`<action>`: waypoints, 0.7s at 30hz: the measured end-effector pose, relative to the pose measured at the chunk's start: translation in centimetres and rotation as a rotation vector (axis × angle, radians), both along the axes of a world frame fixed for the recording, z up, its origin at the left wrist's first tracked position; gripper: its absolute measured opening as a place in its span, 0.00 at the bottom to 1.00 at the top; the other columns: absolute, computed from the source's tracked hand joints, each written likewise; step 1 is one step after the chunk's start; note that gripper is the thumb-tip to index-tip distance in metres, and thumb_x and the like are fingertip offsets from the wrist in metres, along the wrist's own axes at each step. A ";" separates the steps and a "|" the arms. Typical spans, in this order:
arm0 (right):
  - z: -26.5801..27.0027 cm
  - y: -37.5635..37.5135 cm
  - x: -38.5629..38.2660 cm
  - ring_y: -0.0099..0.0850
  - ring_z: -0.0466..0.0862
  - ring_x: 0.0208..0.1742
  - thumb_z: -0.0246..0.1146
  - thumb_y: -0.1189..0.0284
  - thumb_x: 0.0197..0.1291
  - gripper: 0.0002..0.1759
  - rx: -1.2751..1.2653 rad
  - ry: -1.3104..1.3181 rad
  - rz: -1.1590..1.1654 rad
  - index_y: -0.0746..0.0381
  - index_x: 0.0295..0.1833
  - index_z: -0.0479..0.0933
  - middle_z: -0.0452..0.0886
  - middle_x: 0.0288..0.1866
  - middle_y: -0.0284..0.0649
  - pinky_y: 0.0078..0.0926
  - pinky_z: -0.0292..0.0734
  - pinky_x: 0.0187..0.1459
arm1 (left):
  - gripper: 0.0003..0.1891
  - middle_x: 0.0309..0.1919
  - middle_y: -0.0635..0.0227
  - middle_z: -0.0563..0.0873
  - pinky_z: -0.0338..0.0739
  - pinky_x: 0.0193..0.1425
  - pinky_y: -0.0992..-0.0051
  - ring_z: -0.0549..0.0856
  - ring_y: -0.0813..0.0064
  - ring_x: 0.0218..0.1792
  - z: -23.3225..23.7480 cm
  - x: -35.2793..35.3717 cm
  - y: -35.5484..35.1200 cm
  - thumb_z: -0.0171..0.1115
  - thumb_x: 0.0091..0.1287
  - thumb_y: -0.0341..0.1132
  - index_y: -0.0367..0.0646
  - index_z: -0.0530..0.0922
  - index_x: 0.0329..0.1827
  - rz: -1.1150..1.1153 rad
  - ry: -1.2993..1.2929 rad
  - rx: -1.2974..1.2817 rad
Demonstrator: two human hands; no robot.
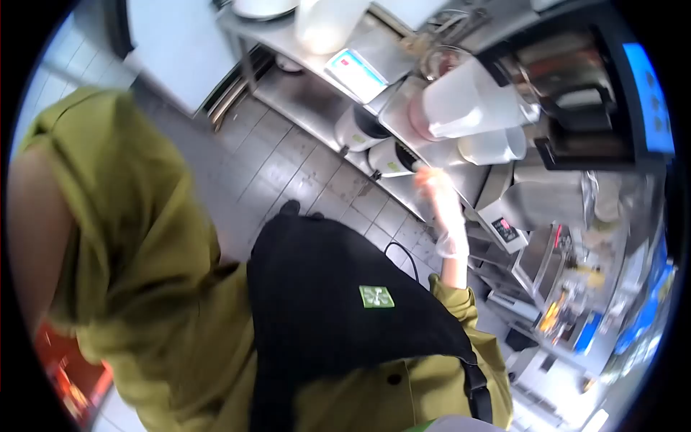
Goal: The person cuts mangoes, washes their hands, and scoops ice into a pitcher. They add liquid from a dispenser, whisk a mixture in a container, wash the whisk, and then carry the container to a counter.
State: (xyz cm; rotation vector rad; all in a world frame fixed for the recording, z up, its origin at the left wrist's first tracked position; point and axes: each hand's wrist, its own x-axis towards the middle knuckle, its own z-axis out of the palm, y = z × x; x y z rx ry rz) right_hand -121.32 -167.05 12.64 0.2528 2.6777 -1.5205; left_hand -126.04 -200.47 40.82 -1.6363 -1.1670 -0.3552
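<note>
My right hand (436, 189), in a clear plastic glove, reaches out at the right of the olive sleeve. It is close to the steel counter's edge, beside a white tub with a dark top (392, 158) on the lower shelf. Blur smears its fingers, so I cannot make out whether they hold anything. A large translucent pitcher (461, 101) with a reddish base lies across the view above that hand. On the far left my bare left forearm (36, 223) comes out of its sleeve, and the left hand is outside the picture.
A second white tub (356, 128) stands on the lower shelf. A lit tablet screen (358, 74) rests on the counter, near a translucent container (493, 146). A black machine with a blue panel (648, 97) is at right. A black cable (404, 253) hangs over the tiled floor (299, 165).
</note>
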 end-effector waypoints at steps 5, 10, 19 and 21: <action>-2.2 5.3 -4.7 0.24 0.77 0.48 0.54 0.54 0.65 0.24 -0.286 0.167 -0.363 0.59 0.58 0.74 0.78 0.50 0.35 0.25 0.70 0.49 | 0.15 0.38 0.66 0.84 0.71 0.54 0.74 0.81 0.74 0.44 -1.2 -2.9 -3.7 0.49 0.70 0.40 0.40 0.81 0.44 0.318 -0.072 0.444; -5.5 5.4 -6.1 0.20 0.77 0.36 0.55 0.55 0.65 0.20 -0.420 0.157 -0.406 0.60 0.48 0.77 0.78 0.37 0.30 0.19 0.71 0.39 | 0.15 0.33 0.68 0.84 0.72 0.50 0.74 0.81 0.75 0.40 -14.1 -16.0 -9.2 0.50 0.69 0.44 0.44 0.82 0.42 0.780 -1.182 0.612; -3.2 -5.4 -15.0 0.21 0.78 0.36 0.54 0.54 0.65 0.21 -0.144 0.078 -0.309 0.62 0.48 0.77 0.79 0.35 0.33 0.18 0.73 0.41 | 0.29 0.58 0.49 0.73 0.67 0.62 0.63 0.72 0.52 0.60 -37.4 -46.0 -14.5 0.55 0.59 0.43 0.37 0.66 0.62 1.157 -1.478 0.750; -1.2 -10.0 -21.0 0.21 0.78 0.37 0.55 0.55 0.65 0.21 -0.169 0.132 -0.322 0.62 0.48 0.77 0.79 0.36 0.32 0.18 0.73 0.43 | 0.28 0.56 0.48 0.74 0.68 0.62 0.62 0.74 0.52 0.59 -39.8 -50.6 -16.4 0.55 0.59 0.41 0.36 0.67 0.61 1.031 -1.667 0.758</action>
